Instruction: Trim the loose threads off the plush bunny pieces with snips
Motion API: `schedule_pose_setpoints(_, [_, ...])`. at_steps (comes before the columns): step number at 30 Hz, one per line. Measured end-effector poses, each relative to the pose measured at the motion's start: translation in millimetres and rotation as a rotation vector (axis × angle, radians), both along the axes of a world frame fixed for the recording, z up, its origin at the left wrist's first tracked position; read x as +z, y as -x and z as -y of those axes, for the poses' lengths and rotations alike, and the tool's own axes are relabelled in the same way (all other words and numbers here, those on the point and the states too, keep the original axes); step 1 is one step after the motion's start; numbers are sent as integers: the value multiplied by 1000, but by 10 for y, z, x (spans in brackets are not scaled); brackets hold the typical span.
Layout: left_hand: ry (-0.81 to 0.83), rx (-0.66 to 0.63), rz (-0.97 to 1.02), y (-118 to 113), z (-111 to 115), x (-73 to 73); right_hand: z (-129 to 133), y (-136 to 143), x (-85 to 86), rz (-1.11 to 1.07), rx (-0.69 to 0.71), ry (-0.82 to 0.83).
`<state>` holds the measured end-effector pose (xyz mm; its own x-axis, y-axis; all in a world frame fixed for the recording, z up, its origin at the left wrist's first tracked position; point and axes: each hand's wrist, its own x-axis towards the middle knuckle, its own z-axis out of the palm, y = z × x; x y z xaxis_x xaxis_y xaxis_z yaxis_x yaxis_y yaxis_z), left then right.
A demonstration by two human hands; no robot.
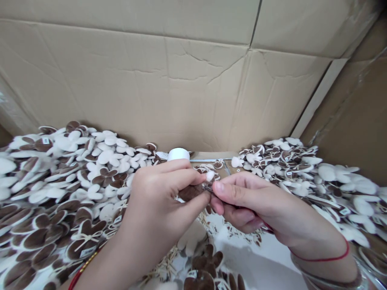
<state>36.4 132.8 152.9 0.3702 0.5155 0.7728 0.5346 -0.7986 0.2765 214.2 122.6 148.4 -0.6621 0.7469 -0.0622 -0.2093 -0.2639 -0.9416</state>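
Observation:
My left hand [161,197] pinches a brown plush piece [188,193], mostly covered by my fingers. A small white tuft [209,176] shows at its edge beside my left fingertips. My right hand [244,201] is closed around a slim dark metal tool [207,188], whose tip reaches the plush piece; its handle is hidden in my palm, so I cannot tell its exact kind. Below my hands lie brown and white bunny-shaped plush pieces [207,259] and small cream ribbon bows [165,266] on the white surface [256,266].
A large pile of brown and white plush pieces [102,157] spreads on the left. Another plush pile [299,173] lies along the right. Behind my left hand stands a white round object [178,154]. Cardboard walls [136,88] close off the back and right side.

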Motion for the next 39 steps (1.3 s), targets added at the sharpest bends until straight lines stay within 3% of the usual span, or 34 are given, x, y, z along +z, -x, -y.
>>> schedule_pose_setpoints(16, [-37,37,-17,10,-5,-4,1,55,-20,55,-66,-39])
schedule_pose_setpoints(20, [20,17,28,27,-17,46,10,60,-34,3,-78,-73])
schedule_pose_setpoints(26, [154,-17,76,27,-50,38,-19,-5,-13,7,21,-49])
schedule_pose_setpoints(32, [46,9,-2,45,-43,10,-31,-17,11,56,-10,-1])
schedule_pose_setpoints(36, [124,65,80,51,-30,-12,-2,-32,38,59,-27,-13])
schedule_pose_setpoints(39, [168,32,121,49,-26,-31,36,-34,69,57,-70,-8])
